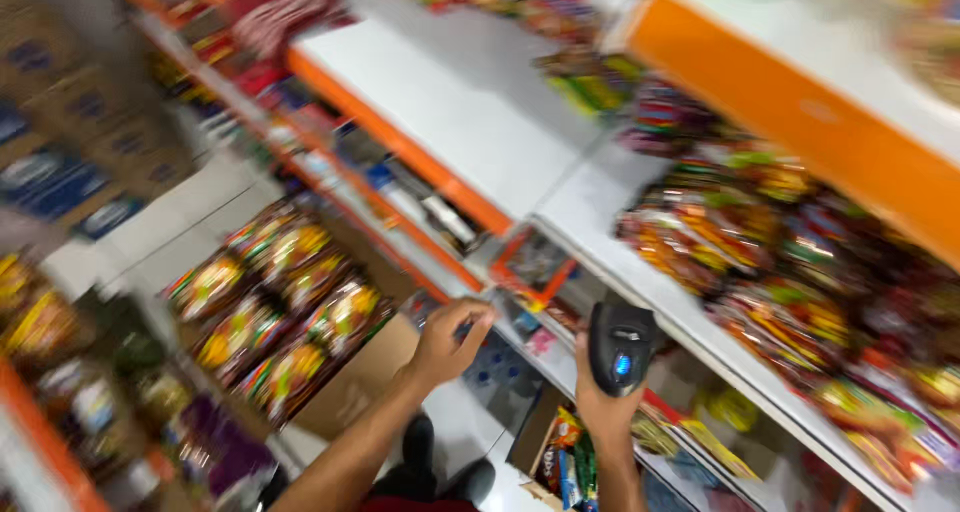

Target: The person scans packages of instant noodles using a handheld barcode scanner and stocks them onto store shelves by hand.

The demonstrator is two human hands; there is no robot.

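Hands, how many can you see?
2. The left hand reaches to the edge of the white shelf. The right hand holds a black scanner beside it. No other hands show.

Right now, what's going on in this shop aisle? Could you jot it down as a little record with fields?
Place: shop aisle, white shelves with orange edges
Left hand: pinching a small item at the shelf edge, too blurred to name
Right hand: holding a black handheld scanner, blue light lit
On shelves: colourful snack packets
On floor: open cardboard box of packets
Picture: motion-blurred
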